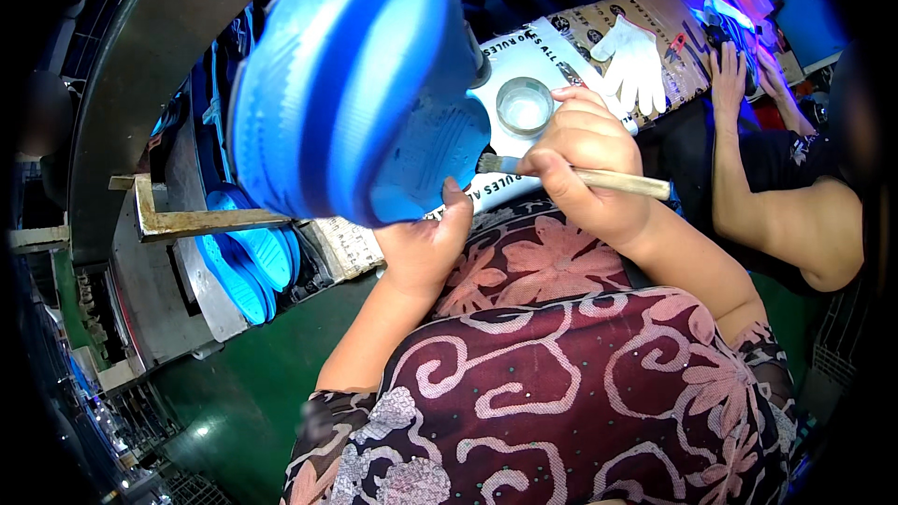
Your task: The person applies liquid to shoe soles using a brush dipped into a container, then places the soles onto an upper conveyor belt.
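Observation:
Close in front of me is a blue moulded shoe sole [318,84] with thick ridged sides, large and partly blurred. My left hand [430,241] grips its lower end, thumb on the inner face; the other fingers are hidden beneath. My right hand [594,164] is closed round a brush [627,182] with a pale wooden handle. The brush's short bristles are at the sole's inner edge, near my left thumb; whether they touch cannot be told. Just beyond my right hand stands a small round glass cup [525,107] with some clear liquid in it.
A white work glove [631,61] lies on the taped cardboard bench top [683,23]. At the left, several blue soles [245,271] lie beside a metal frame [206,222]. To the right, a co-worker's hands [730,84] handle a blue item.

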`<move>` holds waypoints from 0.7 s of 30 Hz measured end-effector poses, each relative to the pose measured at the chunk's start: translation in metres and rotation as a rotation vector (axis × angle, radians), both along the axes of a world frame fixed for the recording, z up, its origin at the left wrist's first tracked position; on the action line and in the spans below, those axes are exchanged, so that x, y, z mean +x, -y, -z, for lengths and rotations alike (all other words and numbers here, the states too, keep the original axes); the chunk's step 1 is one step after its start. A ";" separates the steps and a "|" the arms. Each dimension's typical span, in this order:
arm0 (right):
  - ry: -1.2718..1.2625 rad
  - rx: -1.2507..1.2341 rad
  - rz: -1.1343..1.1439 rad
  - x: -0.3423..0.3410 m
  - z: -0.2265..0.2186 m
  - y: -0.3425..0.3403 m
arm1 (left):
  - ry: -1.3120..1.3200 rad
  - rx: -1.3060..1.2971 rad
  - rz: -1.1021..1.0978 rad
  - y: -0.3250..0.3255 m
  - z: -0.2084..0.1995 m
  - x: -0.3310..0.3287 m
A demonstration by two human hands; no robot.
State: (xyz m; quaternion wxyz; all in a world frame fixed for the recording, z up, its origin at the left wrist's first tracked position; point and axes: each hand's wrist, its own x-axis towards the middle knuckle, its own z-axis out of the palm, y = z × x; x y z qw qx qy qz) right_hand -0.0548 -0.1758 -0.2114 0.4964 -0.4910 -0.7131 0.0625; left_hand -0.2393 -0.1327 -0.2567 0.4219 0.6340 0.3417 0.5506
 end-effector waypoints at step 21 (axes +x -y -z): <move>-0.103 0.075 0.195 0.050 0.018 0.021 | 0.091 -0.707 0.617 -0.027 -0.109 -0.018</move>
